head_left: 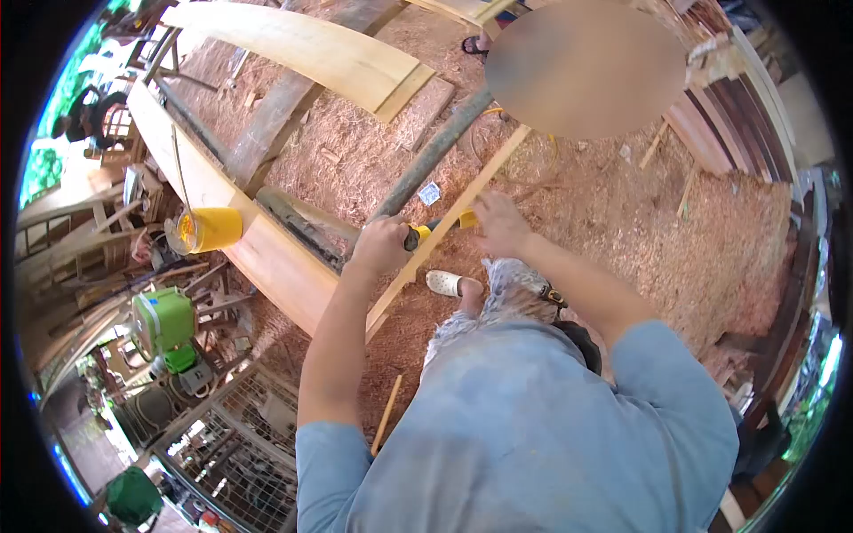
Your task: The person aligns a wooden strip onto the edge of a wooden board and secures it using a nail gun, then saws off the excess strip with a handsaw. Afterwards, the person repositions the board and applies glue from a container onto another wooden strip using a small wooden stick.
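Note:
My left hand (pixel 382 244) is closed around one end of a black-and-yellow tool (pixel 421 234), at the left side of a long narrow wooden strip (pixel 484 176). On the strip's right side, my right hand (pixel 500 224) has its fingers curled at a yellow part, which seems to belong to the same tool. The strip runs diagonally between my hands, and its near end lies beside my left forearm. My fingers partly hide the tool.
A yellow container (pixel 218 228) stands on a long board (pixel 280 266) at the left. A curved wide board (pixel 302 44) lies beyond. A metal pipe (pixel 435 153) crosses the shavings-covered floor. Stacked planks (pixel 724 124) are at the right. Another person's foot (pixel 480 43) shows at the top.

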The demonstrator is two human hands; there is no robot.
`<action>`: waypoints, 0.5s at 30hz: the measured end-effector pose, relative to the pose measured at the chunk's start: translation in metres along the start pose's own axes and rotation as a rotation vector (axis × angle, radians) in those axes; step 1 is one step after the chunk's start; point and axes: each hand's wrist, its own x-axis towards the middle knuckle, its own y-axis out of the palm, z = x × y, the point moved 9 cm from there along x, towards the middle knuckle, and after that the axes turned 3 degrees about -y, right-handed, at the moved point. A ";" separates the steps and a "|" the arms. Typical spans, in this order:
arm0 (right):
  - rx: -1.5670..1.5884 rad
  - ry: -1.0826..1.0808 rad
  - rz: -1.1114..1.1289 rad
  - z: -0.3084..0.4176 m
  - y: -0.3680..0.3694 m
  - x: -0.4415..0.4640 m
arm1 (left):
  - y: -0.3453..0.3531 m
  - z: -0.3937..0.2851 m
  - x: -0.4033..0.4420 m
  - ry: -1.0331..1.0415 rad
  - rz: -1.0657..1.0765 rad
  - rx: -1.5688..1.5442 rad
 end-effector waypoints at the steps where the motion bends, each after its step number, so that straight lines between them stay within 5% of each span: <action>1: 0.002 0.018 -0.010 0.010 0.006 0.007 | 0.004 0.000 0.000 0.054 0.019 -0.020; 3: 0.379 0.059 0.471 0.032 0.062 0.013 | 0.014 0.005 0.002 0.079 0.070 -0.005; 8: 0.351 0.295 0.749 0.048 0.079 0.013 | 0.017 0.011 -0.007 0.025 0.214 -0.077; 11: 0.252 0.423 0.981 0.018 0.104 -0.046 | -0.074 0.016 -0.029 -0.289 -0.093 -0.130; 13: 0.192 0.504 0.923 -0.013 0.087 -0.091 | -0.107 0.035 -0.066 -0.398 -0.257 -0.153; 15: 0.192 0.512 0.814 -0.046 0.070 -0.149 | -0.137 0.058 -0.132 -0.607 -0.676 -0.417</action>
